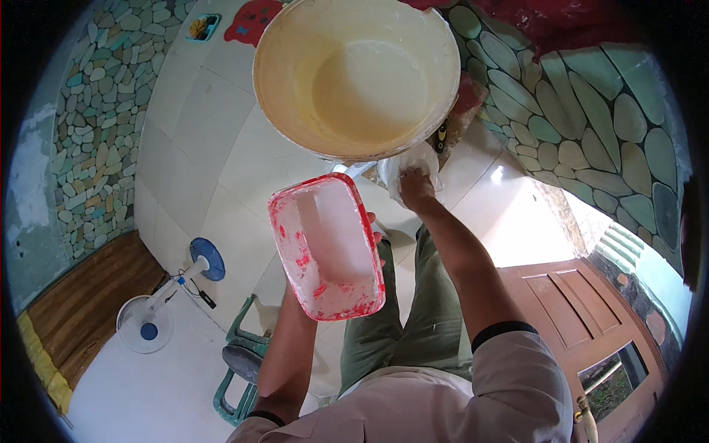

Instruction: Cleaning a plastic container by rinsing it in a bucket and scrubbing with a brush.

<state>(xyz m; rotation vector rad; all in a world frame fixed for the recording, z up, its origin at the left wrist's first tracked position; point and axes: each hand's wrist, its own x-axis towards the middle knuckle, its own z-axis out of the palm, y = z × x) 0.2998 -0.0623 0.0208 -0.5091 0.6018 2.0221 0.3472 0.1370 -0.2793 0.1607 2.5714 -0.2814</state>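
Note:
My left hand (pixel 374 235) grips a red rectangular plastic tub (pixel 369 221) from beneath and along its right side. Most of that hand is hidden behind the tub. Smooth white paste (pixel 336 229) lies inside it, and white smears coat its walls and rim. My right hand (pixel 416 187) reaches down into a crumpled, whitish translucent plastic bag (pixel 412 161), just below the rim of a big bucket. Its fingertips are lost among the plastic folds. The large cream bucket (pixel 292 96) stands ahead of both hands, with pale residue over its inner wall and bottom.
Pale tiles (pixel 229 173) cover the floor. Pebble-patterned stone (pixel 107 125) runs along the left, larger stones (pixel 572 122) on the right. A fan (pixel 146 325) and a green plastic chair (pixel 235 399) are at lower left; a brown door (pixel 569 303) is at lower right. A red mat (pixel 251 22) lies beyond.

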